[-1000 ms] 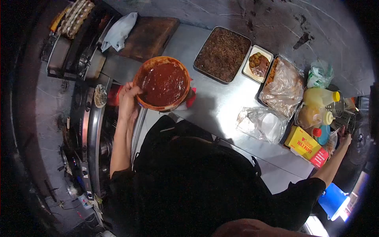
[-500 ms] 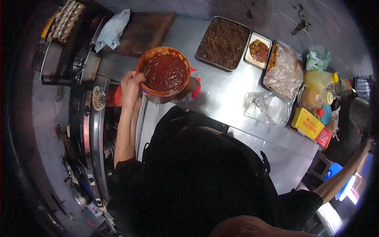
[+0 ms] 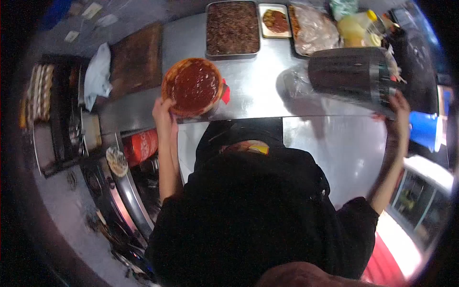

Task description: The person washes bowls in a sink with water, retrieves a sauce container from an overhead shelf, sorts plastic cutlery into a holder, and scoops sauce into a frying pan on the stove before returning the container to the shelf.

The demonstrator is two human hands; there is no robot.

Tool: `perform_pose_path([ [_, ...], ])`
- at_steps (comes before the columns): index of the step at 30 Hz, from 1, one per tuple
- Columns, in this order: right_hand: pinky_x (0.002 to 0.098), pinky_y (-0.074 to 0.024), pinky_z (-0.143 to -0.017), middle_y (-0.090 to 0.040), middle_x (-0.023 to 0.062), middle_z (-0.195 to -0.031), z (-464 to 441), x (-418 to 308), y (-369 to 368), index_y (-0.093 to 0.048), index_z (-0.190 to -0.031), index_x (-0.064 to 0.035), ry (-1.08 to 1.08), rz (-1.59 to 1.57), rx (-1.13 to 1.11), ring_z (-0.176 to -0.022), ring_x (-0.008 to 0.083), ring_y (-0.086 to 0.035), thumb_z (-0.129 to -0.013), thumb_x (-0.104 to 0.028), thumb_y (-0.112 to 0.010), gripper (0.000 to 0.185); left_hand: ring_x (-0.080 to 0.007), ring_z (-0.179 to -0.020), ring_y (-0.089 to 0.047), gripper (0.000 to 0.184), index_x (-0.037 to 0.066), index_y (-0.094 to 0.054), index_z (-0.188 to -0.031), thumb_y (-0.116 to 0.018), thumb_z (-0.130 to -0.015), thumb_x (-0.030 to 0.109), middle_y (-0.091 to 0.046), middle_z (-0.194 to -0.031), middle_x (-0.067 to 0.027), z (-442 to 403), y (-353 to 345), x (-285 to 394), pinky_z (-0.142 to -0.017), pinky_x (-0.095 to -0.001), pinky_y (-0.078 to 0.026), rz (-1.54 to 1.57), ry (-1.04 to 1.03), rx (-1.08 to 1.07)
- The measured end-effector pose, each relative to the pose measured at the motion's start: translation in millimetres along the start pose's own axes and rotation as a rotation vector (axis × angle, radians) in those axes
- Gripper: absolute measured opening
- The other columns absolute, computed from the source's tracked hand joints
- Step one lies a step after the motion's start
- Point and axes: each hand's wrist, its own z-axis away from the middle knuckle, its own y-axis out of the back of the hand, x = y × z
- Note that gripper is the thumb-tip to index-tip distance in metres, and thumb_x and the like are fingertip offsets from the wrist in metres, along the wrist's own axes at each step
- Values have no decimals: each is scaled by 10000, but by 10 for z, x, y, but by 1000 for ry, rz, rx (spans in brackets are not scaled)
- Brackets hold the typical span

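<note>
My left hand grips the lower left rim of an orange-brown bowl filled with dark red sauce, held up at the counter's edge. On the right, my right hand is closed on the end of a dark cylindrical container, slightly blurred, which lies sideways in the air over the counter. Under and behind it a clear plastic bag is partly covered. A bit of red shows beside the bowl.
Along the counter's back stand a tray of dark minced food, a small white tray, a plastic-covered tray and a yellow bottle. At left are a wooden board, a pale bag and egg cartons. A blue bucket is at right.
The view has turned. My right hand has come back from the far right with the dark container, which now hangs over the counter. The bowl stays in my left hand.
</note>
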Motion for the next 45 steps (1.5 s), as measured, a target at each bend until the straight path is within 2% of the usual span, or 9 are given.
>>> perform_pose_path([
  [4,308,-502,-730,-593,177,-1026,474,349,-1232,-423,-1294,82,-100,55,-18,-901,216,-599,-831,-75,-565,510,-160,-870,-569,106,34,-548,-911,-590,-826,80,-571,-900,-65,114,120,49,-757,-299,-478,5,54,1],
  [9,292,-527,-382,-619,177,-737,502,729,-2049,-417,-1330,-28,-28,5,-232,-521,216,-640,-802,57,-479,538,-168,-873,-599,269,64,-531,-1011,-489,-946,322,-575,-1023,-96,325,138,207,-626,-307,-555,-372,77,21],
  [15,278,-508,-414,-609,92,-628,381,768,-2253,-469,-1323,-123,143,235,-312,-481,155,-609,-828,-5,-486,509,-157,-788,-609,464,81,-427,-1254,-429,-960,440,-503,-1203,-82,363,301,305,-570,-247,-543,-422,80,-34],
  [21,293,-489,-425,-599,91,-594,347,707,-2308,-472,-1326,-135,13,154,-308,-451,140,-589,-878,-74,-488,453,-186,-945,-585,437,64,-378,-1321,-509,-953,260,-541,-1176,-112,465,236,342,-712,-293,-539,-521,107,-21],
  [24,297,-485,-424,-592,96,-584,320,763,-2268,-474,-1322,-130,33,152,-320,-445,145,-584,-894,-94,-489,430,-198,-1041,-538,396,38,-423,-1291,-540,-935,168,-532,-1203,-108,449,295,255,-838,-308,-469,-975,-461,122],
  [27,288,-486,-444,-595,90,-589,180,868,-2171,-484,-1317,-141,159,298,-336,-457,140,-583,-898,-99,-495,421,-187,-1062,-530,399,14,-441,-1281,-562,-924,146,-543,-1202,-102,602,-146,536,-970,-319,-386,-848,-706,107],
  [32,243,-453,-459,-611,34,-646,-82,920,-1963,-510,-1306,-178,285,355,-495,-496,87,-543,-909,-88,-484,407,-263,-1126,-536,314,-34,-475,-1218,-491,-919,59,-543,-1190,-177,695,-974,298,-967,-361,-423,-427,-656,-552],
  [38,206,-494,-525,-640,55,-962,121,734,-1907,-490,-1328,-163,20,119,-543,-605,91,-579,-972,-336,-460,398,-280,-1301,-338,516,-5,-157,-1423,-258,-1017,295,-343,-1382,-240,508,-1694,-774,-1060,-345,-270,-300,-398,-810],
  [45,256,-498,-706,-652,117,-1045,733,1124,-2025,-486,-1309,-48,211,56,-86,-825,129,-621,-931,-261,-554,439,-278,-1348,-235,781,56,-24,-1461,-237,-923,580,-204,-1460,-204,721,-1703,-964,-1106,-401,-186,68,-205,-798],
])
